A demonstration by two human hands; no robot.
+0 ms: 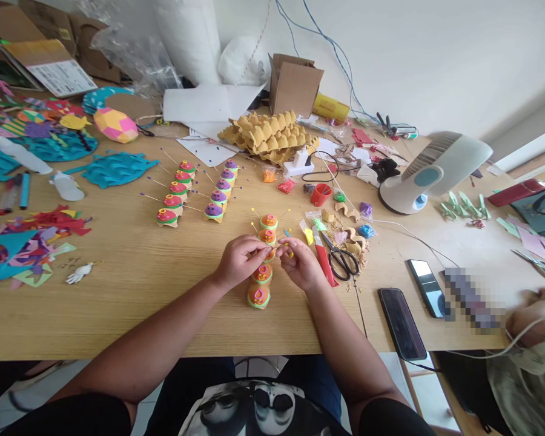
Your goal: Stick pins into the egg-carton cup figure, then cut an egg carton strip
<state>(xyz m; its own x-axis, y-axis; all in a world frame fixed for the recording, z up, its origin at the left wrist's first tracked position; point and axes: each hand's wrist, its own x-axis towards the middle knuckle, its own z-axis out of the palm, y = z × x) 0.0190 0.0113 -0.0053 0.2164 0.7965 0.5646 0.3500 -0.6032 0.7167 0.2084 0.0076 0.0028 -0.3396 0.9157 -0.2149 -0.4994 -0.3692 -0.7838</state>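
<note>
In front of me lies an orange egg-carton strip (260, 276), a row of bumps with green edging and pink and yellow clay shapes. Yellow-tipped sticks poke out from its far bumps. Over its middle, my left hand (243, 259) is closed in a pinch; what its fingertips hold is too small to make out. My right hand (302, 265), just to the right, is also closed, pinching a thin stick with a yellow tip (291, 255). Both hands' fingertips almost meet above the strip and partly hide it. Left of them stand a red strip (176, 189) and a purple strip (219, 200), both with purple-tipped sticks.
Black scissors (344, 260) and a red-handled knife (324, 260) lie right of my hands, beside clay packets and carton scraps. Farther back are yellow egg cartons (267, 136) and a white fan (429, 175). Phones (402, 324) and another person's hand (533, 318) are at right.
</note>
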